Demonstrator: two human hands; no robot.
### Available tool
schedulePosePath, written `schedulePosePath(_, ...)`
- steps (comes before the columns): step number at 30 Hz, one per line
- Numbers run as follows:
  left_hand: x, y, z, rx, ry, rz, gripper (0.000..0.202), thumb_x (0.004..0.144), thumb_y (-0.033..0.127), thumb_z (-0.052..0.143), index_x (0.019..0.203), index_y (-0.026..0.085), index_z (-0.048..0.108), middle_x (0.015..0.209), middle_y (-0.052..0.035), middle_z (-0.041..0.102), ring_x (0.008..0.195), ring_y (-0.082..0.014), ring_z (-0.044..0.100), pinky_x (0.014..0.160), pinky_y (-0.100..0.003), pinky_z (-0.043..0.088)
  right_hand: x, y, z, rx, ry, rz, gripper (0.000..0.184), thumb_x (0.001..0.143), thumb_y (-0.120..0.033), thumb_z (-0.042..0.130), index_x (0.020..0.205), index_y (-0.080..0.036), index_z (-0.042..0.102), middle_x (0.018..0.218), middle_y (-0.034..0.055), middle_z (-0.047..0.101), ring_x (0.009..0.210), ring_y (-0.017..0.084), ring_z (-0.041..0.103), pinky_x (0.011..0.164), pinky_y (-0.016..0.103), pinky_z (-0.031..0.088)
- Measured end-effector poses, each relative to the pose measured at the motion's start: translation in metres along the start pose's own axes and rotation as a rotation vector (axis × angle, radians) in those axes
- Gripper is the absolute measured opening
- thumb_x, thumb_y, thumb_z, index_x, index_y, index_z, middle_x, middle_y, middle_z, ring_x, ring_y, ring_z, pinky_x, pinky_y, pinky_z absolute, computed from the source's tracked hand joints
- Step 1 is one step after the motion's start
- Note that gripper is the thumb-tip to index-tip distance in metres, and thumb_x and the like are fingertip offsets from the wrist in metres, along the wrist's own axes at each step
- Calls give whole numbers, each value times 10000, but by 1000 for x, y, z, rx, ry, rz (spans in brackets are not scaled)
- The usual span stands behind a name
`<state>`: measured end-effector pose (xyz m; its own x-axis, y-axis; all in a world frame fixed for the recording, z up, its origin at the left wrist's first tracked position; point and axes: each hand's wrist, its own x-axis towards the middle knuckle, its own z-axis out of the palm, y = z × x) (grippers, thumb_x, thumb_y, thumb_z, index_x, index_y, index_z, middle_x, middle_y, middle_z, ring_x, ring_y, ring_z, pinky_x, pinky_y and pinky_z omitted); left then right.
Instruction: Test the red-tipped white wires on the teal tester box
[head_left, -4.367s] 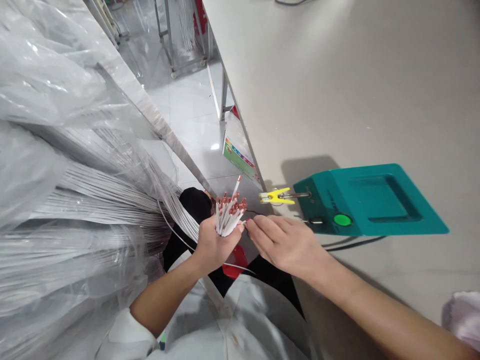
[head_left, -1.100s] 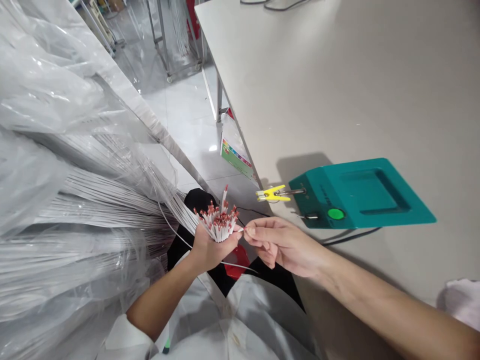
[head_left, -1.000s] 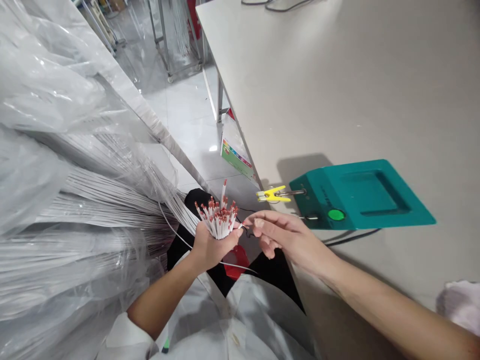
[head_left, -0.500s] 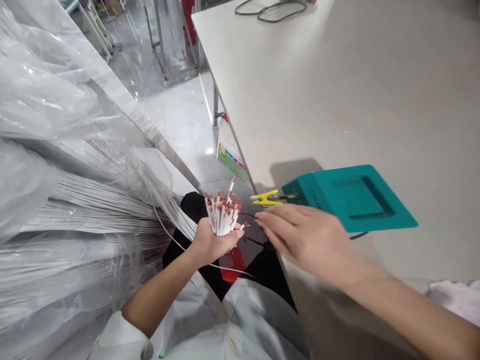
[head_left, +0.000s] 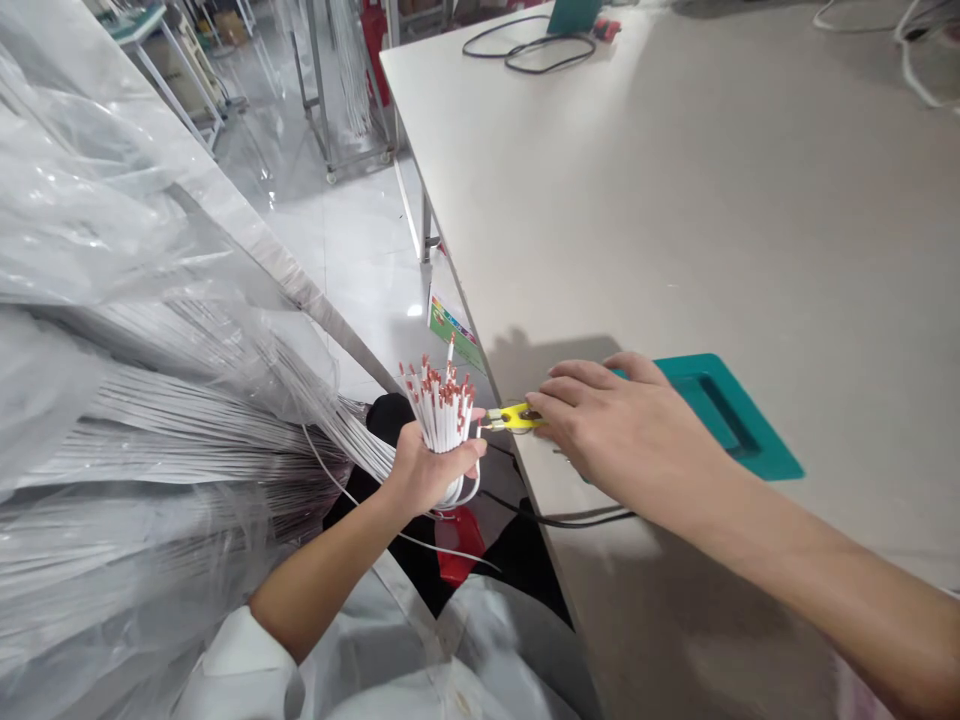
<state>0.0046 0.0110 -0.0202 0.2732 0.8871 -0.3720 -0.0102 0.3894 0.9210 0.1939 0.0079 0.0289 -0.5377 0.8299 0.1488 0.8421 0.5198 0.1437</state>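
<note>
My left hand (head_left: 431, 470) is closed around a bundle of white wires (head_left: 444, 415) whose reddish, coppery ends point upward. One wire bends out at the bundle's right side, its end meeting the tip of a yellow clip (head_left: 517, 416). Over that clip and its teal stand (head_left: 772, 455) lies my right hand (head_left: 615, 415), fingers curled round the clip's back part. The clip's jaws look pressed together. My palm and fingers hide the front of the stand.
Many more white wires (head_left: 225, 440) hang at the left under clear plastic sheeting (head_left: 90, 220). A black cable (head_left: 585, 520) runs along the near edge of the pale table (head_left: 675, 220). Another looped cable (head_left: 540, 55) lies at its far corner. Below hangs something red (head_left: 459, 548).
My right hand has come down onto the yellow clip, whose spread jaws are now together. The teal stand has turned slightly. One wire of the bundle now meets the clip's tip.
</note>
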Motion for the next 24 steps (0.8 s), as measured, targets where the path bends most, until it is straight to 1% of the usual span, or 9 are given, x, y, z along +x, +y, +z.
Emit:
schedulePosePath(3, 4, -3, 4, -47, 17, 5, 377, 639, 215, 674, 996, 98, 653, 552, 15, 592, 475, -93, 530, 543, -242, 459, 1, 2, 2, -10, 20, -13, 243, 820, -72, 420, 676, -209, 560, 695, 50, 653, 873, 241, 567, 719, 394, 313)
schedulePosePath(6, 6, -3, 8, -66, 43, -7, 365, 634, 220, 683, 981, 107, 661, 589, 9, 606, 484, -91, 536, 540, -239, 470, -1, 4, 5, 8, 54, -10, 261, 823, -71, 401, 673, -218, 556, 676, 44, 656, 875, 243, 580, 746, 416, 322)
schedulePosePath(9, 5, 1, 12, -42, 93, -11, 349, 623, 209, 690, 958, 113, 672, 579, 14, 600, 486, -89, 533, 529, -231, 477, -2, 5, 7, 18, 78, -10, 266, 836, -90, 389, 673, -228, 548, 685, 40, 667, 880, 240, 592, 747, 425, 332)
schedulePosePath(12, 4, 8, 14, 7, 142, -48, 339, 588, 187, 705, 914, 98, 682, 593, 2, 613, 472, -92, 524, 496, -235, 485, -3, 6, 9, -6, 64, -7, 282, 847, -101, 372, 669, -241, 541, 693, 27, 676, 912, 233, 594, 767, 431, 339)
schedulePosePath(17, 5, 11, 15, 31, 125, -56, 343, 574, 182, 713, 901, 85, 677, 602, -6, 621, 457, -82, 510, 473, -228, 481, -3, 7, 9, -10, 50, -16, 284, 840, -101, 384, 659, -227, 562, 722, 45, 685, 936, 248, 594, 785, 450, 337)
schedulePosePath(19, 5, 10, 14, 40, 117, -52, 319, 572, 189, 717, 872, 86, 679, 572, 3, 603, 457, -83, 509, 469, -223, 474, -3, 7, 7, -8, 25, -7, 258, 841, -125, 403, 683, -225, 580, 730, 52, 684, 937, 252, 585, 793, 448, 335)
schedulePosePath(21, 6, 9, 15, 50, 117, -45, 290, 571, 196, 720, 837, 88, 681, 553, 7, 590, 459, -85, 506, 469, -223, 470, -2, 7, 6, -2, 3, 5, 211, 844, -165, 423, 747, -217, 604, 765, 65, 686, 923, 255, 577, 798, 445, 333)
schedulePosePath(23, 6, 7, 15, 64, 125, -40, 279, 576, 206, 718, 829, 93, 682, 564, 3, 595, 470, -90, 508, 473, -227, 469, -2, 6, 5, 4, 0, 21, 180, 847, -215, 440, 866, -191, 618, 835, 92, 683, 919, 270, 569, 803, 453, 327)
schedulePosePath(24, 6, 6, 15, 69, 131, -37, 284, 581, 212, 715, 839, 98, 681, 577, 1, 601, 479, -93, 511, 475, -228, 470, -2, 6, 5, 10, 0, 29, 200, 849, -238, 447, 939, -171, 613, 877, 108, 679, 927, 281, 564, 809, 461, 323)
